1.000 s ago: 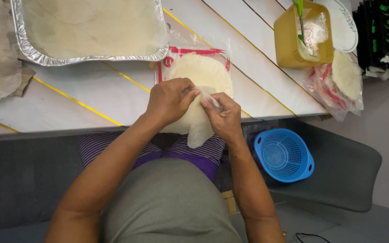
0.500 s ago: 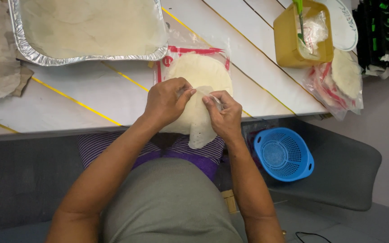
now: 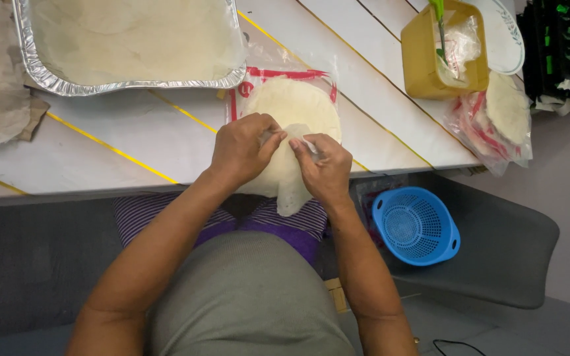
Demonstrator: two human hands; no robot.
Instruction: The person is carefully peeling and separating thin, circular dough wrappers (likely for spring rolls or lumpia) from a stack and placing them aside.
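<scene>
Two hands pinch a thin round wrapper at the desk edge.

The left hand and right hand each have a closed grip on the top edge of a pale wrapper, which hangs over the near edge of the white desk, just in front of an open plastic bag of wrappers. A foil tray sits behind, a yellow tub to the right, and a blue basket lies below the desk.
</scene>
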